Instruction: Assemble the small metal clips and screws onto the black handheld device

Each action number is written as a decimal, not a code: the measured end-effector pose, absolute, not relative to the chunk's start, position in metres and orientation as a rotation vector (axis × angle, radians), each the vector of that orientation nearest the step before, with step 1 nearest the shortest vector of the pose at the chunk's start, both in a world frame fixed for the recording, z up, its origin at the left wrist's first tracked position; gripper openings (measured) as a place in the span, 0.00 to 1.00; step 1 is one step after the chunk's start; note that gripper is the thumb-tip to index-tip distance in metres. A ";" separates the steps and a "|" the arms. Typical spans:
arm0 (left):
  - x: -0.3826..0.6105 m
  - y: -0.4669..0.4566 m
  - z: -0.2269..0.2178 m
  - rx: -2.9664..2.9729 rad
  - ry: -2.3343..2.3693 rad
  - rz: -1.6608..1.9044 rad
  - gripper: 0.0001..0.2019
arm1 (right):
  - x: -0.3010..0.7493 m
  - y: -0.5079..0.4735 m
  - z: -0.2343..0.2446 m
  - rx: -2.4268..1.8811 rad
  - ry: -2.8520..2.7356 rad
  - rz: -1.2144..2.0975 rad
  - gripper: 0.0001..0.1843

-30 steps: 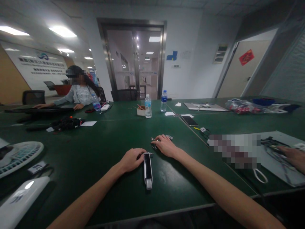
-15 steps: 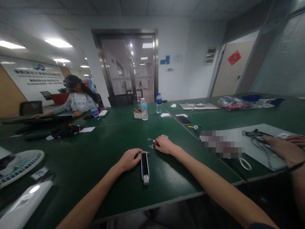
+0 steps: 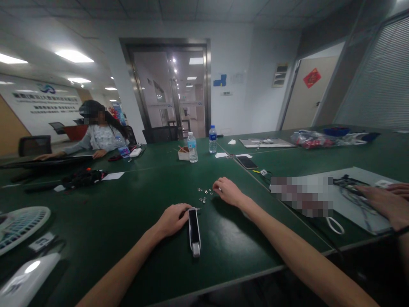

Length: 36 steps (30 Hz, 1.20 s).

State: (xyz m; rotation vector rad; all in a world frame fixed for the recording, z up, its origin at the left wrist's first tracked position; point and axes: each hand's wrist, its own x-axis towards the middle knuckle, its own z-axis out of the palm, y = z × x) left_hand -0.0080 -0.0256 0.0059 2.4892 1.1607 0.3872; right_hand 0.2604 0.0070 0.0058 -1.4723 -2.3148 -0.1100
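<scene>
My left hand (image 3: 171,218) rests on the green table (image 3: 134,200) with its fingers curled against the far end of a long narrow black and silver part (image 3: 193,230) that lies lengthwise toward me. My right hand (image 3: 228,190) is lifted slightly off the table just right of several small metal rings (image 3: 204,195); its fingers are pinched together, and what they hold is too small to make out.
Two water bottles (image 3: 192,147) and a small box stand further back. A phone (image 3: 246,161) lies to the right. Another person's hands (image 3: 385,200) work over a grey board at right. A person sits at far left. A white fan grille (image 3: 19,224) lies near left.
My right hand has lifted off the small rings and drawn a little to the right, uncovering them. My left hand stays at the end of the long part.
</scene>
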 end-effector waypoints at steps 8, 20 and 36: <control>-0.007 -0.027 0.008 2.509 1.150 0.373 0.16 | 0.256 0.017 -0.017 -1.542 -2.356 -0.112 0.15; -0.008 -0.026 0.004 2.531 1.148 0.429 0.16 | 0.250 0.011 -0.009 -1.654 -2.344 -0.163 0.13; -0.008 -0.027 0.007 2.504 1.179 0.371 0.16 | 0.243 0.010 -0.009 -1.631 -2.407 -0.424 0.14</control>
